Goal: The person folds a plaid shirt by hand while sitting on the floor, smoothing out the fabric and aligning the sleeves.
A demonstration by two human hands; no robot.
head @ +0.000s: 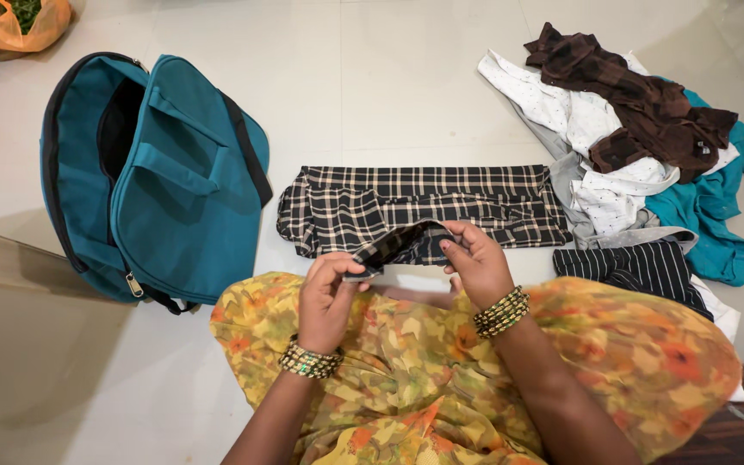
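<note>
Floral fabric (475,370) in orange, yellow and green is spread across the person's lap at the near edge of the scene, and both forearms are extended over it, each wrist ringed with green and gold bangles (501,312). Just beyond the lap, the left hand (327,297) and the right hand (478,261) are raised slightly above the floor (372,86). A folded edge of the black and white checked garment (424,205) is pinched between them: the left fingers (342,265) are closed on its left end, and the right fingers (454,245) are closed on its right end, thumb against fingertips. The rest of the checked garment is laid flat on the pale tiled floor directly beyond the hands, stretched from left to right. A teal bag (182,181) with black trim is set to the left of it, its top unzipped and open, its side nearly touching the garment's left end. A black striped cloth (647,269) is seen to the right, near the lap. Farther right, a pile of clothes is heaped: a white dotted piece (587,129), a teal piece (716,215) and a dark brown piece (639,95) on top. An orange plastic bag (10,26) with greens inside is seen at the far left corner.
</note>
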